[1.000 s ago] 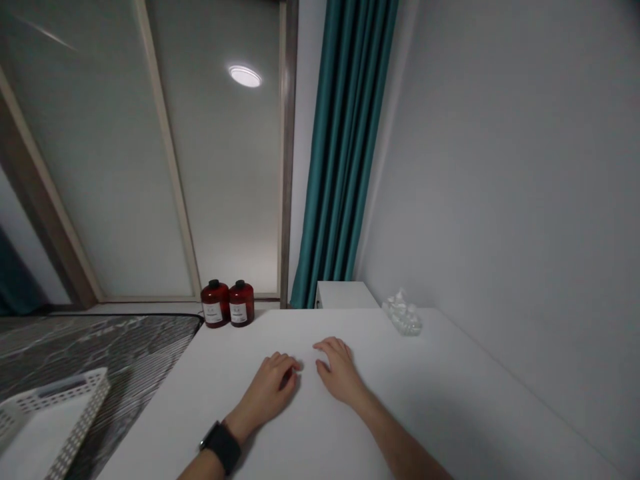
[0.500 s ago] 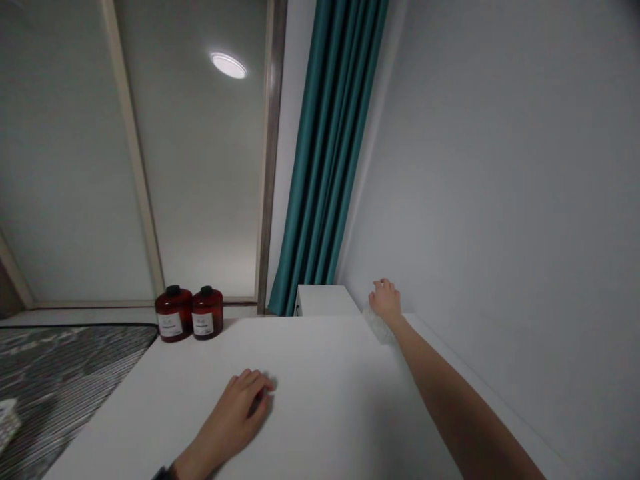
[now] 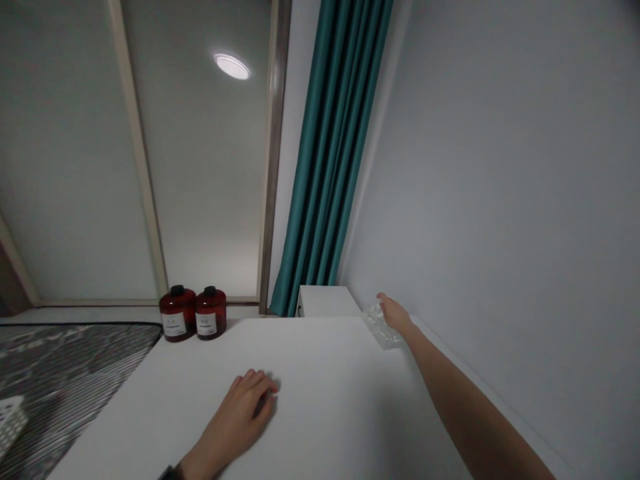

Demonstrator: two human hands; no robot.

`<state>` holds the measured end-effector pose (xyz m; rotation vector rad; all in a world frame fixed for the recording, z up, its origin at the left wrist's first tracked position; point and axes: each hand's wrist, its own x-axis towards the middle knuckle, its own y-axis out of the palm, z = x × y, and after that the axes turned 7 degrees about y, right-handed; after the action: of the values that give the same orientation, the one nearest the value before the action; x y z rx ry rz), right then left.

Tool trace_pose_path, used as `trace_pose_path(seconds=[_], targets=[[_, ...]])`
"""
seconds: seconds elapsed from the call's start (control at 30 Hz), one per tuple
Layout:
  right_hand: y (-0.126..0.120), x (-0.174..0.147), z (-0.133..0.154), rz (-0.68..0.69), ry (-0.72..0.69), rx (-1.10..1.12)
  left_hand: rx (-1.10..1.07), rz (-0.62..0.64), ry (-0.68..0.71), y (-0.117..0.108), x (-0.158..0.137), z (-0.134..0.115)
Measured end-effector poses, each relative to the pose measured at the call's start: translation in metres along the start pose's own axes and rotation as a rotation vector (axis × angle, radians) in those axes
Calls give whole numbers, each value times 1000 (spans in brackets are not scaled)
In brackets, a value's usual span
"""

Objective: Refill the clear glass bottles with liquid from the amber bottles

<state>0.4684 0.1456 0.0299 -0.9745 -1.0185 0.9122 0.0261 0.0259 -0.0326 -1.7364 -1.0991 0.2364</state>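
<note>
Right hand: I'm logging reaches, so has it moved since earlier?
Yes: the right hand moved forward and rightward relative to the white cabinet, to the clear bag.

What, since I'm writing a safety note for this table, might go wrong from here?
The right hand is at a crumpled, clear plastic bag, which might slip if the grip, partly hidden here, is loose. Two round, dark-red bottles with black caps stand near the far left corner of the white table; a bump could tip one off.
</note>
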Motion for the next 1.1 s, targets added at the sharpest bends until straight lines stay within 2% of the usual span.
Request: trace_pose_path(seconds=[0.2,0.4,0.47,0.67,0.8,0.93,1.0,1.1], targets=[[2,-28,30,37,-162,112,13,-1,11,-4,-1,-7],[8,-76,94,79,-354,265,-2,-30,15,-6,-3,-10],[9,-96,119,100,-412,325,-35,-59,19,-6,-5,-10],[6,-149,185,181,-524,476,-217,-270,22,-8,-9,-12],[-2,-176,207,290,-539,662,-289,-292,10,-7,-8,-13],[0,-196,208,331,-418,876,-323,-282,-16,-8,-7,-15],[8,-203,204,296,-326,1002,-325,-282,-27,-9,-6,-16],[23,-212,193,117,-201,1129,-328,-278,-41,-10,-5,-17]])
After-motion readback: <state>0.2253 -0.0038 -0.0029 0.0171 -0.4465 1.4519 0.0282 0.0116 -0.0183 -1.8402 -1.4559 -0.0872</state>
